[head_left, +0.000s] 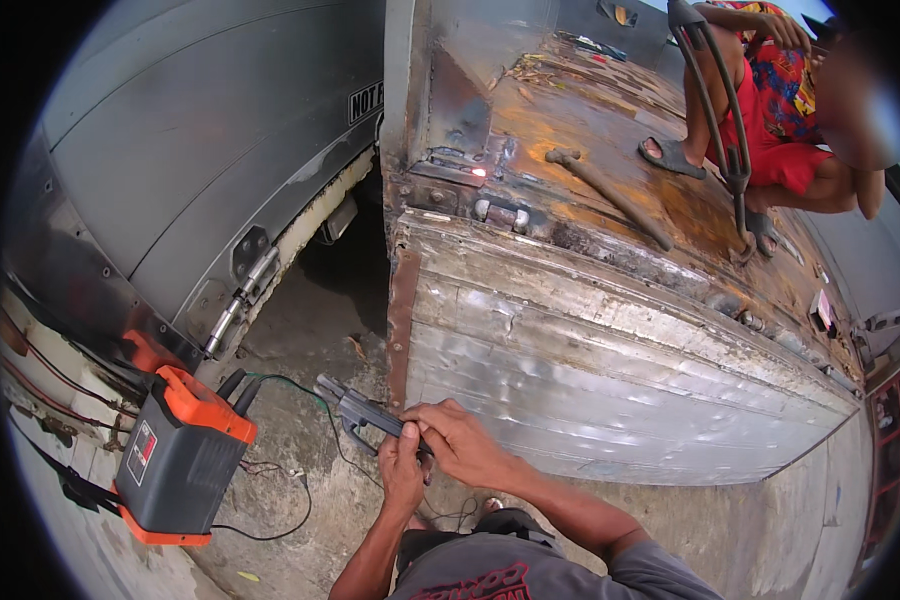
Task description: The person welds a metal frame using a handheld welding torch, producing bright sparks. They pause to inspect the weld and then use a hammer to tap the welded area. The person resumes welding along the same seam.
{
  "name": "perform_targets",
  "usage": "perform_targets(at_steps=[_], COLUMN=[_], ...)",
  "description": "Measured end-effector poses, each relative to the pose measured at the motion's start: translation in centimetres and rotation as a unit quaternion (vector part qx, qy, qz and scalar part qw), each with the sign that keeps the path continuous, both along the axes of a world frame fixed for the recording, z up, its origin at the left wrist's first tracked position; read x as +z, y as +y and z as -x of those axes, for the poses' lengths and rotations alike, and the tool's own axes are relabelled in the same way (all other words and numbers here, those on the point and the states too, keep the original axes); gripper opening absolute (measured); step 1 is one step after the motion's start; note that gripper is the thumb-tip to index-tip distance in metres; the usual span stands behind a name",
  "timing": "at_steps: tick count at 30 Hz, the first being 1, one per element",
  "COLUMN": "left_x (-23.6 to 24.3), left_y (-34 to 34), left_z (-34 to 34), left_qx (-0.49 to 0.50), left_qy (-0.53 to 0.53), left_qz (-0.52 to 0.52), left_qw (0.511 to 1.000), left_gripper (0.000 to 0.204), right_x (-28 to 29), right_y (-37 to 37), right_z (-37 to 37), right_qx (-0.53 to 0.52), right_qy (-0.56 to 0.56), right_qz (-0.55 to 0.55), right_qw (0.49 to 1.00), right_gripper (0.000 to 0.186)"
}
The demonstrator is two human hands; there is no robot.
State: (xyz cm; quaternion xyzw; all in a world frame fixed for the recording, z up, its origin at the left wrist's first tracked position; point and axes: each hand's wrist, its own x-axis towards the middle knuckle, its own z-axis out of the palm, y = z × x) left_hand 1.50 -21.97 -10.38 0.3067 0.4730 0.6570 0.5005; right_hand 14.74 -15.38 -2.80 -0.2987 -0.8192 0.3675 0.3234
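Both of my hands are on a grey welding electrode holder (362, 410), whose jaws point to the upper left. My left hand (404, 475) is wrapped round its handle from below, thumb on top. My right hand (462, 442) closes over the handle's rear end. No rod shows clearly in the jaws. Beyond my hands, a small orange-white glowing spot (479, 173) marks the metal at the corner of a rusty truck bed (540, 125). A dented silver tailgate panel (610, 385) hangs down just ahead of my right hand.
To the left stands a grey and orange welding machine (182, 460) with cables. A hammer (610, 198) lies on the bed. Another person (770, 120) crouches there beside a dark two-rod metal tool (727, 120). A grey door panel with a hinge (242, 300) is at far left.
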Motion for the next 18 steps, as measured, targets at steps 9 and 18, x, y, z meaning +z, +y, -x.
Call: perform_targets(at_steps=[9,18], left_x=[-4.6,-3.4], left_y=[-11.0,-15.8], left_z=[2.5,-4.7], left_qx=[0.041,0.080], left_qy=[0.150,0.214], left_qz=[0.108,0.182], left_qw=[0.982,0.956], left_gripper=[0.017,0.017], right_x=[15.5,16.5], right_y=[21.7,28.3], right_z=[-18.0,-22.8], right_qx=[-0.436,-0.309], right_qy=[-0.323,-0.387], right_qz=[-0.388,-0.200], right_qw=[0.745,0.845], right_gripper=[0.049,0.049])
